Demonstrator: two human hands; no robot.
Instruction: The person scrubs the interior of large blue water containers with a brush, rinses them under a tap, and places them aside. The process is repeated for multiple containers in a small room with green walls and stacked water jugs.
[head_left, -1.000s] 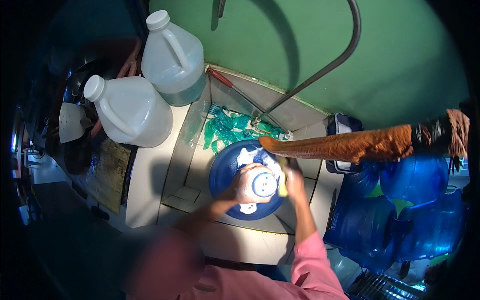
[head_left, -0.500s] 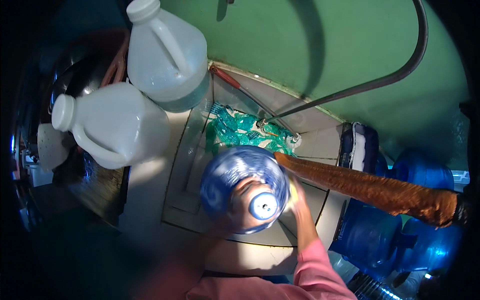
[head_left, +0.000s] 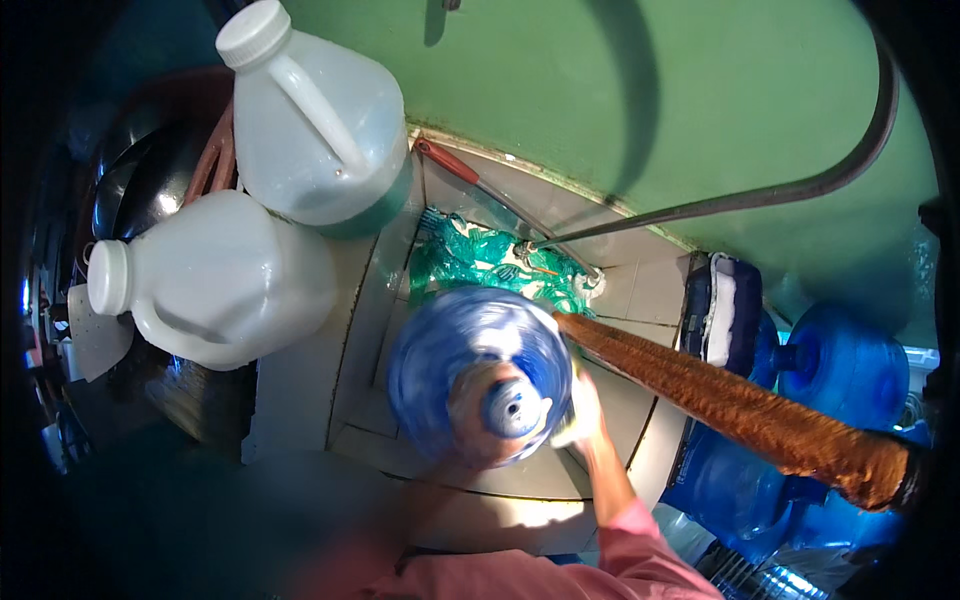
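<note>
In the middle stands a large round blue water jug (head_left: 440, 345), seen from above, its body smeared by motion. A blue and white cap (head_left: 513, 408) with a dark centre tops its neck. My left hand (head_left: 478, 405) is wrapped round the neck just below the cap. Against the jug's right side, my right hand (head_left: 588, 415) presses a small yellowish pad (head_left: 567, 432); blur hides its exact kind. Most of the right fingers are also blurred or behind the pad.
Two white jugs (head_left: 220, 280) stand at the left. A teal-patterned plastic bag (head_left: 480, 250) and a red-handled tool (head_left: 450, 160) lie by the green wall. A brown fuzzy-covered pole (head_left: 730, 395) slants across the right, above blue water jugs (head_left: 840, 350). A dark hose (head_left: 720, 200) arches over.
The jug has shifted slightly left, and its cap has moved left with my left hand round the neck. My right hand has slid slightly down along the jug's side. The view has shifted a little.
</note>
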